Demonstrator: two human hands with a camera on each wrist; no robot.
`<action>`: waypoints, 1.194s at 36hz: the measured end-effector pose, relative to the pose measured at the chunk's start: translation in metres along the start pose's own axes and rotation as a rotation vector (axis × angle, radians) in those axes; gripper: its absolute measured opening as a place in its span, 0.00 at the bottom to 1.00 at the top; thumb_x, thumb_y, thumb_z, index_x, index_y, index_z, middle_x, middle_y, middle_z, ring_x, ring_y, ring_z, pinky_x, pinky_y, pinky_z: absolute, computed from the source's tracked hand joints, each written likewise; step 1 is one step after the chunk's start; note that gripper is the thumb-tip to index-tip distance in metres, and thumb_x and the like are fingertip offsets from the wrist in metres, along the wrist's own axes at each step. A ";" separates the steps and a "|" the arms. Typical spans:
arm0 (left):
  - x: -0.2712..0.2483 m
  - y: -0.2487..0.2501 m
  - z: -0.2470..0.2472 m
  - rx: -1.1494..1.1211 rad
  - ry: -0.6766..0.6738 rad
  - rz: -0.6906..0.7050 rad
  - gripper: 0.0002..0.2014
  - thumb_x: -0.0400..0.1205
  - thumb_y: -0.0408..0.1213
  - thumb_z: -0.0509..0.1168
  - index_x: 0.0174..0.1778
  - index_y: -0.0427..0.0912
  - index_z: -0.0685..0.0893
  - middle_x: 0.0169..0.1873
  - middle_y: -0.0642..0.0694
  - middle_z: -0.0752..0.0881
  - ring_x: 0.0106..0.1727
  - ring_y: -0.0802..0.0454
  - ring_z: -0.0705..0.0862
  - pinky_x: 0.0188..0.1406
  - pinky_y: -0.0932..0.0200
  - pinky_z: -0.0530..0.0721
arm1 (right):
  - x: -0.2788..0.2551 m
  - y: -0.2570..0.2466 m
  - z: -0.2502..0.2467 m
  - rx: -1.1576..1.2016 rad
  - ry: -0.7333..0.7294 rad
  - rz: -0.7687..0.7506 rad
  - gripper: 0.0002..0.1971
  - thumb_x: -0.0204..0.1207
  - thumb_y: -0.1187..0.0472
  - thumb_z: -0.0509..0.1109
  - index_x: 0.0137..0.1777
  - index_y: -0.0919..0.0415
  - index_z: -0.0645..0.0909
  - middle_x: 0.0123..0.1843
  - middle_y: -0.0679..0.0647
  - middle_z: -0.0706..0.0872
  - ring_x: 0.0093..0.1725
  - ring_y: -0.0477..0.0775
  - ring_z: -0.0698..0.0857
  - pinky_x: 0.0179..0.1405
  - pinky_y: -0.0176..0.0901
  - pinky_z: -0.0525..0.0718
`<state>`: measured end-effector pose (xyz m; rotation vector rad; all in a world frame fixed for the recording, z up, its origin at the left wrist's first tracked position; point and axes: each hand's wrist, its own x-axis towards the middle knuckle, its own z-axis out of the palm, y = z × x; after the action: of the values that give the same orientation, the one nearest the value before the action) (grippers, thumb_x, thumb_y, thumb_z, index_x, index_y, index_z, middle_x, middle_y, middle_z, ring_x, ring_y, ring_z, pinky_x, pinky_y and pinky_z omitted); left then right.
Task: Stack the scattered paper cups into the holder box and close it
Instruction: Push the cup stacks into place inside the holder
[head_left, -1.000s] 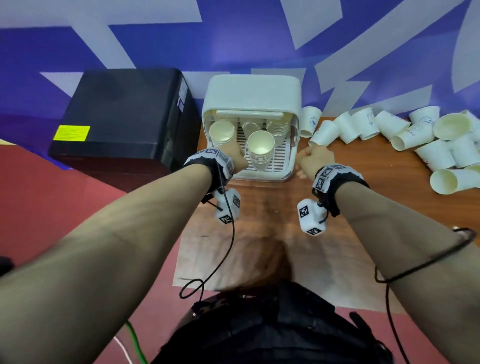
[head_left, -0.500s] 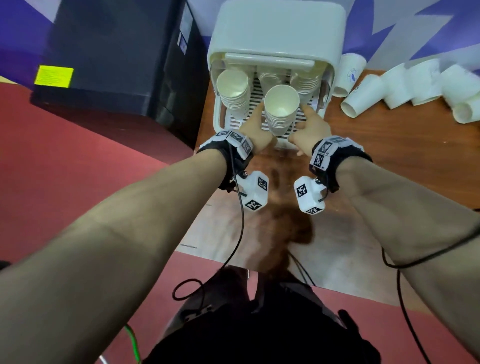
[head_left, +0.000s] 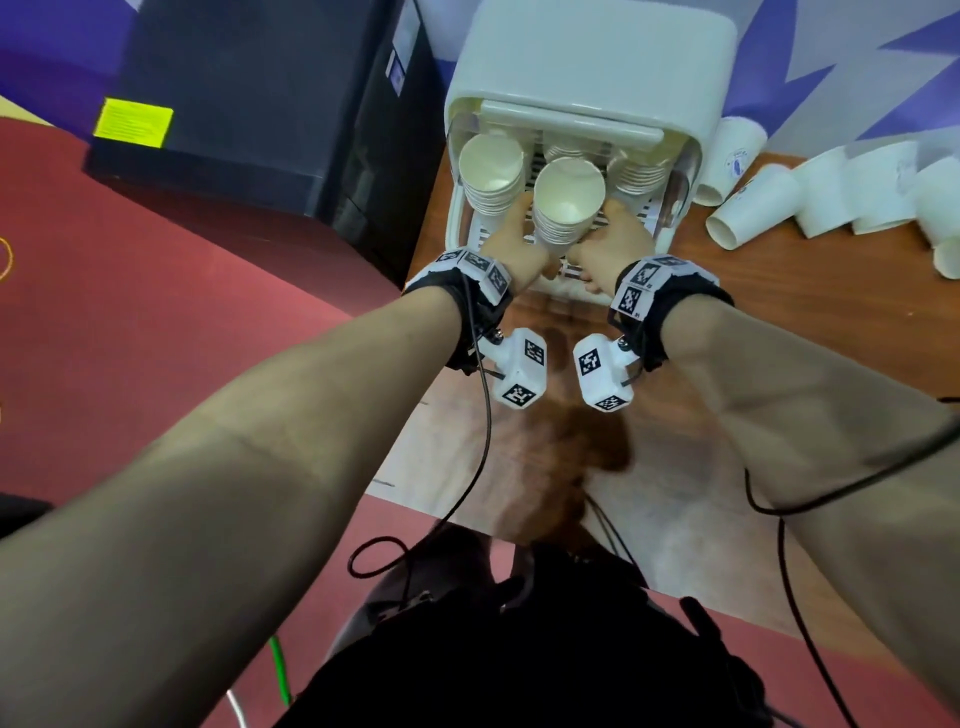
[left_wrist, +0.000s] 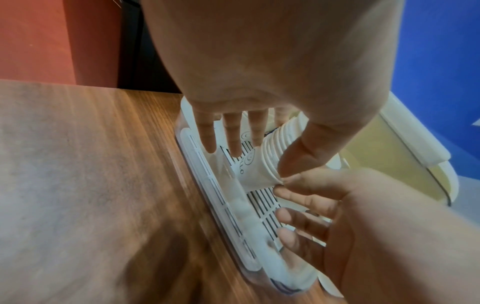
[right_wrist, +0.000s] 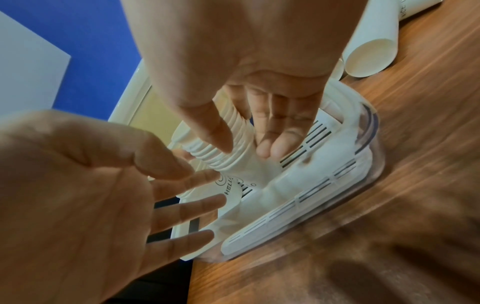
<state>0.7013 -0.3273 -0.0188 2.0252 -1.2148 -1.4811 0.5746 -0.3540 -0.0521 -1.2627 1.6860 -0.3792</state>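
Both hands now flank the front cup stack (head_left: 569, 208) inside the holder box (head_left: 592, 57): left hand (head_left: 511, 244) at its 9 o'clock, right hand (head_left: 613, 244) at 3, fingers spread, thumbs touching its ribbed side. 1 s ago both sat at the box front. Likely seating this stack; loose cups (head_left: 753, 208) remain on the surface (head_left: 779, 322), lid open.

The white holder box (head_left: 587, 67) stands open on the bench, its lid raised. Three stacks of cups sit on its slotted floor, the middle stack (head_left: 566, 208) foremost. Loose cups (head_left: 753, 208) lie tipped over just right of the box.
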 end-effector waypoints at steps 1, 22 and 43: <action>0.002 -0.001 -0.002 -0.009 0.012 0.007 0.40 0.79 0.29 0.67 0.86 0.52 0.60 0.55 0.47 0.83 0.44 0.57 0.80 0.53 0.58 0.82 | 0.002 -0.001 0.001 -0.008 -0.008 -0.003 0.38 0.59 0.41 0.74 0.72 0.48 0.73 0.56 0.53 0.88 0.52 0.62 0.88 0.51 0.63 0.89; 0.031 -0.012 -0.001 -0.041 -0.001 -0.010 0.57 0.53 0.34 0.67 0.85 0.53 0.63 0.75 0.49 0.77 0.72 0.46 0.76 0.68 0.45 0.81 | 0.018 0.002 0.004 0.023 0.013 -0.047 0.37 0.72 0.59 0.73 0.82 0.48 0.65 0.57 0.49 0.88 0.56 0.51 0.86 0.55 0.51 0.88; -0.007 0.024 0.005 0.616 -0.032 0.299 0.06 0.80 0.35 0.61 0.38 0.43 0.80 0.33 0.44 0.83 0.36 0.50 0.81 0.37 0.57 0.79 | -0.067 0.012 -0.058 -0.105 0.245 0.033 0.11 0.70 0.63 0.72 0.50 0.51 0.87 0.53 0.53 0.88 0.50 0.55 0.86 0.49 0.43 0.84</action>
<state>0.6857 -0.3344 0.0004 2.0351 -2.0773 -1.0807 0.5197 -0.3079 0.0014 -1.3042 1.9535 -0.4451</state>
